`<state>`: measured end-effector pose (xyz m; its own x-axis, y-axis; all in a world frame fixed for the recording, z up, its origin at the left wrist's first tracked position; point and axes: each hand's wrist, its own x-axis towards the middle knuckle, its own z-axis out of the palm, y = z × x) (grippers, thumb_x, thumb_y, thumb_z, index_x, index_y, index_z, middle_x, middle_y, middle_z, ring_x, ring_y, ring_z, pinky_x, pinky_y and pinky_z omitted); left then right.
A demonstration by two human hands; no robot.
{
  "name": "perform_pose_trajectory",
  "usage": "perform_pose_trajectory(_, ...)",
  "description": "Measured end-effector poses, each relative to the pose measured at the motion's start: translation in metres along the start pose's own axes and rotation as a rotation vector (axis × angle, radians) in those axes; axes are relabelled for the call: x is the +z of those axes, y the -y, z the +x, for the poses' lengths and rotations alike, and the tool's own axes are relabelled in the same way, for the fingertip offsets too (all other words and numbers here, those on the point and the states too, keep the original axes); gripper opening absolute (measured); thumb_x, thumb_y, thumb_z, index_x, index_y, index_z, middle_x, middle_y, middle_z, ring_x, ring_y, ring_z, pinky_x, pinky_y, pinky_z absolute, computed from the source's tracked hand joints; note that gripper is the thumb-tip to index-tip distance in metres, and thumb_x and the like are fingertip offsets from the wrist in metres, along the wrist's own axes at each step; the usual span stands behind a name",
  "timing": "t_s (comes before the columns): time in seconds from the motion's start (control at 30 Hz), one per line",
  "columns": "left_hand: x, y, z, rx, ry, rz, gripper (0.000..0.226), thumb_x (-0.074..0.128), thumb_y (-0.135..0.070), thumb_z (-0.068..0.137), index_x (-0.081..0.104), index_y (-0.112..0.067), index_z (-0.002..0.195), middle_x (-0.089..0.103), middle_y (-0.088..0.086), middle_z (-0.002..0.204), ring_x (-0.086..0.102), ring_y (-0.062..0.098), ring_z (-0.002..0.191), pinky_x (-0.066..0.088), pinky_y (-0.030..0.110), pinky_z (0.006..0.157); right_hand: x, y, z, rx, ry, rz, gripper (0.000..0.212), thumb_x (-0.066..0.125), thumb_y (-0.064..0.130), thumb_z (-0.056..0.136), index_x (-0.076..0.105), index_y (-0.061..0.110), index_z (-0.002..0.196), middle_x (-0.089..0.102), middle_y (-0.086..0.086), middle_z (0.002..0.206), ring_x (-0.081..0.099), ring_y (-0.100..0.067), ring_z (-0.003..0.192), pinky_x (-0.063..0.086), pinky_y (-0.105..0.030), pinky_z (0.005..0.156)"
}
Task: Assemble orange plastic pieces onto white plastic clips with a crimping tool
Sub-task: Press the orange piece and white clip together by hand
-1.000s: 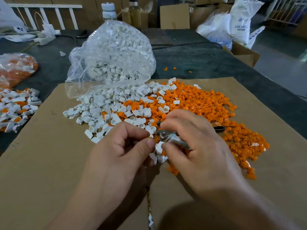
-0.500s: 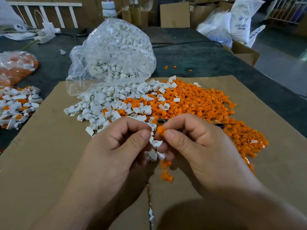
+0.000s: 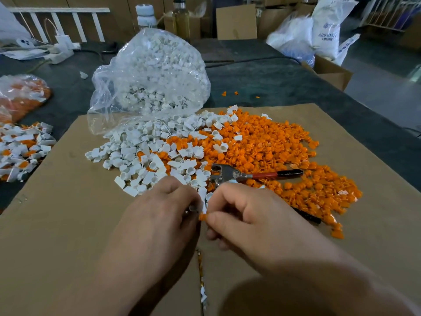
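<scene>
Two bare hands meet at the middle of the brown cardboard sheet [image 3: 68, 224] that covers our dark bench [image 3: 273, 80]. Our left hand [image 3: 159, 215] is curled into a narrow grip, its fingertips pinching what looks like a small white plastic clip [image 3: 193, 208], mostly hidden by the fingers. Our right hand [image 3: 246, 220] pinches a small orange plastic piece [image 3: 202, 216] between thumb and forefinger, pressed right against the left fingertips.

Just beyond the knuckles, at twelve o'clock, lies the metal crimping tool with red and black handles [image 3: 239, 174], resting free on the parts with its handles pointing toward three o'clock. Around it spreads a loose heap of orange plastic pieces [image 3: 273, 151], running from one o'clock to three o'clock. At eleven o'clock a loose heap of white plastic clips [image 3: 141, 149] spills from the mouth of a clear plastic bag full of white clips [image 3: 150, 74].

At nine o'clock, off the cardboard, sits a pile of white clips with orange pieces fitted in them [image 3: 20, 149], and behind it a clear bag of orange parts [image 3: 20, 96]. Some stray orange bits [image 3: 230, 93] lie on the bench past the sheet.
</scene>
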<state>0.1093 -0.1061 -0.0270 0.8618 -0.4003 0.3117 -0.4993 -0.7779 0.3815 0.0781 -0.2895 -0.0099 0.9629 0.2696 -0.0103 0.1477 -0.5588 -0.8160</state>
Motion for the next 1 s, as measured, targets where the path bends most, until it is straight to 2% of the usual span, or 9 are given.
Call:
perform_pose_trajectory(0.17, 0.005, 0.000, 0.000, 0.034, -0.019, -0.020, 0.022, 0.086, -0.015, 0.074, 0.071, -0.023, 0.089, 0.057, -0.003, 0.088, 0.060, 0.022, 0.070, 0.054, 0.042, 0.054, 0.000, -0.004, 0.003, -0.078, -0.183, -0.026, 0.009, 0.055, 0.037, 0.094, 0.057, 0.035, 0.086, 0.066, 0.006, 0.080, 0.063, -0.016, 0.070, 0.054, -0.050, 0.060)
perform_pose_trajectory(0.43, 0.003, -0.001, -0.001, 0.028, -0.055, -0.041, 0.013, 0.078, -0.020, 0.083, 0.070, -0.025, 0.091, 0.059, -0.007, 0.090, 0.061, 0.017, 0.069, 0.053, 0.039, 0.054, 0.003, -0.009, 0.003, -0.086, -0.229, 0.156, 0.008, 0.056, 0.034, 0.093, 0.060, 0.035, 0.086, 0.068, 0.003, 0.082, 0.067, -0.014, 0.068, 0.057, -0.048, 0.057)
perform_pose_trajectory(0.5, 0.003, -0.001, 0.000, 0.010, -0.084, -0.057, 0.011, 0.077, -0.021, 0.085, 0.070, -0.026, 0.093, 0.060, -0.009, 0.092, 0.060, 0.014, 0.073, 0.050, 0.031, 0.057, 0.005, -0.009, 0.004, -0.095, -0.238, 0.172, 0.007, 0.055, 0.036, 0.091, 0.060, 0.036, 0.086, 0.068, 0.003, 0.081, 0.067, -0.015, 0.068, 0.057, -0.049, 0.057)
perform_pose_trajectory(0.6, 0.002, -0.001, 0.002, -0.076, -0.149, -0.105, 0.008, 0.071, -0.022, 0.088, 0.071, -0.029, 0.092, 0.061, -0.017, 0.093, 0.057, 0.000, 0.081, 0.039, 0.009, 0.067, 0.004, -0.009, 0.004, -0.098, -0.261, 0.211, 0.008, 0.055, 0.033, 0.094, 0.061, 0.035, 0.088, 0.069, 0.003, 0.082, 0.068, -0.015, 0.068, 0.059, -0.045, 0.056)
perform_pose_trajectory(0.7, 0.001, -0.005, 0.002, -0.271, -0.230, -0.356, 0.007, 0.069, -0.028, 0.085, 0.070, -0.033, 0.082, 0.068, -0.018, 0.083, 0.060, -0.004, 0.083, 0.042, 0.009, 0.068, 0.001, -0.009, 0.004, -0.094, -0.301, 0.307, 0.011, 0.057, 0.026, 0.094, 0.063, 0.032, 0.088, 0.072, 0.007, 0.084, 0.071, -0.012, 0.069, 0.060, -0.034, 0.057)
perform_pose_trajectory(0.73, -0.001, -0.007, 0.003, -0.368, -0.250, -0.525, 0.005, 0.070, -0.029, 0.085, 0.071, -0.033, 0.081, 0.071, -0.016, 0.081, 0.064, -0.001, 0.075, 0.048, 0.016, 0.068, 0.000, -0.007, 0.004, -0.096, -0.307, 0.332, 0.009, 0.057, 0.027, 0.092, 0.064, 0.031, 0.088, 0.073, 0.007, 0.083, 0.071, -0.013, 0.068, 0.060, -0.032, 0.057)
perform_pose_trajectory(0.8, -0.006, -0.013, 0.004, -0.535, -0.256, -0.946, 0.007, 0.074, -0.020, 0.083, 0.072, -0.025, 0.078, 0.076, 0.002, 0.078, 0.069, 0.012, 0.062, 0.056, 0.033, 0.059, -0.002, -0.005, 0.004, -0.093, -0.296, 0.377, 0.007, 0.058, 0.028, 0.090, 0.065, 0.028, 0.087, 0.074, 0.005, 0.081, 0.071, -0.017, 0.064, 0.060, -0.035, 0.056)
perform_pose_trajectory(0.87, -0.011, -0.017, 0.005, -0.605, -0.231, -1.237, 0.007, 0.077, -0.016, 0.070, 0.071, -0.018, 0.067, 0.074, 0.018, 0.076, 0.068, 0.021, 0.060, 0.055, 0.030, 0.051, -0.003, -0.003, 0.003, -0.083, -0.268, 0.418, 0.007, 0.059, 0.028, 0.089, 0.065, 0.027, 0.086, 0.074, 0.001, 0.079, 0.070, -0.020, 0.060, 0.060, -0.044, 0.053)
perform_pose_trajectory(1.0, -0.014, -0.023, 0.006, -0.646, -0.173, -1.386, 0.010, 0.072, -0.018, 0.068, 0.066, -0.013, 0.063, 0.063, 0.015, 0.060, 0.057, 0.018, 0.048, 0.047, 0.021, 0.040, -0.005, 0.001, 0.001, -0.113, -0.258, 0.379, 0.006, 0.060, 0.027, 0.089, 0.065, 0.027, 0.085, 0.074, 0.002, 0.075, 0.069, -0.018, 0.057, 0.059, -0.043, 0.049)
